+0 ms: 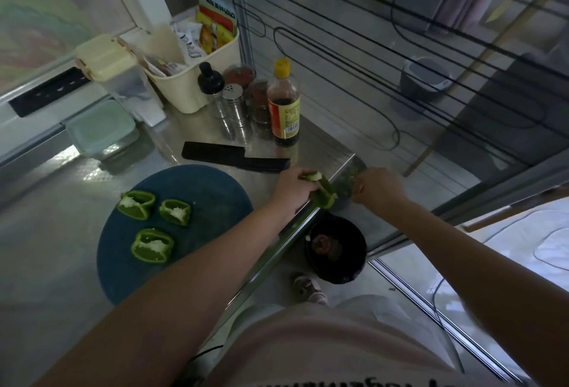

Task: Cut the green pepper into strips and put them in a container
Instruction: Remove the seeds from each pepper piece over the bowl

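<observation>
A pepper piece [323,194] is gripped in the left hand [295,186], just past the edge of the steel counter [46,248] and above a black bin [338,275] on the floor. The right hand [380,188] is closed, with fingers curled round what is judged to be the handle of a knife [351,177]. The handle is hidden and only the wide blade is seen, close beside the pepper. 3 other pepper pieces [153,245] lie hollow side up on a round dark blue cutting board [200,189], with white pith in each.

The pepper is judged light and crisp: its wall is thin and stiff, and may snap if bent hard. The outer skin is glossy and smooth, so a blade may slip on it. The duller inner side is better turned upward for cutting. A piece should be held at the edges of its wall, fingertips kept back from the blade. A clear box with a pale green lid [101,127] stands at the back of the counter and may be meant for the strips.
</observation>
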The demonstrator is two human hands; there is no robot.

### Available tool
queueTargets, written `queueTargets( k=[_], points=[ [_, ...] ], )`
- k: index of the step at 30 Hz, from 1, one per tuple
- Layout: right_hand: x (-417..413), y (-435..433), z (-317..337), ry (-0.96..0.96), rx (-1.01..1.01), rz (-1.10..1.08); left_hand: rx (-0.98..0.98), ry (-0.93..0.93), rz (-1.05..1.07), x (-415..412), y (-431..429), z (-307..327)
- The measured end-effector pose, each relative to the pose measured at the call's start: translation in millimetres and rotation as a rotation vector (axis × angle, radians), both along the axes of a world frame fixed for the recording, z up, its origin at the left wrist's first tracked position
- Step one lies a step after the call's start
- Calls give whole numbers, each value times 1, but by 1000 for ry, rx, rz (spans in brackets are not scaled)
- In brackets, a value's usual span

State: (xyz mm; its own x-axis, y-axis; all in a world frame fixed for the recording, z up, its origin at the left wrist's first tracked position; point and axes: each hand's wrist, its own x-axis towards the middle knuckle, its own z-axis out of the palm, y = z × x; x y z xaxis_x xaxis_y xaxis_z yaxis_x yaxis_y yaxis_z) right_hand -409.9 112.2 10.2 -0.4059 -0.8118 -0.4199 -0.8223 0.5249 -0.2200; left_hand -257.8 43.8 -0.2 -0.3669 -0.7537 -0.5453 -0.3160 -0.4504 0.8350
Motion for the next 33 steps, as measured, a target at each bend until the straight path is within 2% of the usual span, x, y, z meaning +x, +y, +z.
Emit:
queueTargets(
  k=[11,14,17,20,24,30,33],
  points=[
    [-3,-1,-26,199,97,26,72,63,80,20,-8,-2],
    [1,-10,-22,264,117,81,71,79,110,33,-16,2],
    [11,-27,-9,250,46,182,74,122,180,53,-25,6],
    [30,-52,11,176,-78,282,58,150,274,79,-35,12],
    [65,-81,41,-17,-187,365,46,149,429,123,-51,17],
    [115,-111,50,-418,-308,422,-74,-170,666,190,-82,9],
    [137,-126,30,-550,-274,391,-87,-271,656,209,-90,1]
  ],
)
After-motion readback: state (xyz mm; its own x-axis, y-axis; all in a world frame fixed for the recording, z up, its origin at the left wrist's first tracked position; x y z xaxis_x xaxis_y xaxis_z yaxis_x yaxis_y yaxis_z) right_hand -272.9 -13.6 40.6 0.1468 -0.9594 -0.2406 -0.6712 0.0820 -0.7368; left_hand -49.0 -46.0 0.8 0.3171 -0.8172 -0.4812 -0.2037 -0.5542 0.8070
